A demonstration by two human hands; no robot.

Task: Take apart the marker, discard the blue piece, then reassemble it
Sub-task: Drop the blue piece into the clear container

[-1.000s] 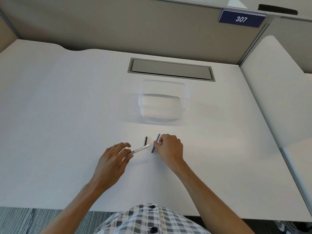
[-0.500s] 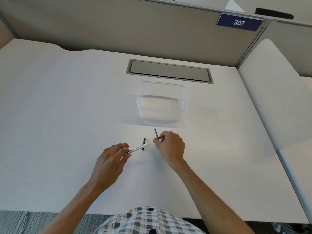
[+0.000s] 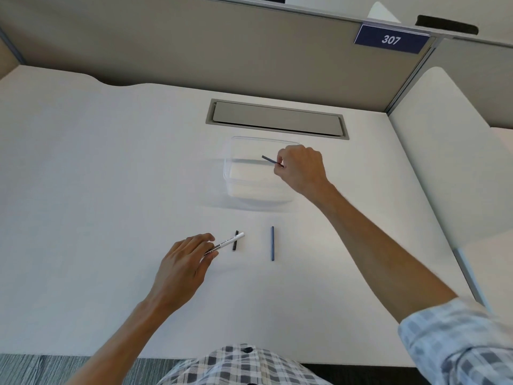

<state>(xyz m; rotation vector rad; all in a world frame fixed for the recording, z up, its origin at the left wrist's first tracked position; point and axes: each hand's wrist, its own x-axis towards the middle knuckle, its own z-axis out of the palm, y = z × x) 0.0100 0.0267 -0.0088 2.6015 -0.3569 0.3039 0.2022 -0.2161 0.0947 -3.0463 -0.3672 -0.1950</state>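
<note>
Right hand [image 3: 301, 169] pinching the thin blue piece [image 3: 270, 160] is over the clear container [image 3: 236, 187], so just release it inside while left hand [image 3: 186, 262] grips the marker barrel [image 3: 226, 243].

The right hand [image 3: 301, 168] is stretched far forward on a nearly straight arm, raised off the desk, its fingers curled into a loose fist with thumb and forefinger pinched together. A checked sleeve covers the upper arm. The left hand [image 3: 186, 259] lies near the body, low over the desk, palm down, fingers slightly bent and pointing right, thumb and forefinger closed in a light pinch. Its forearm is bare.
</note>
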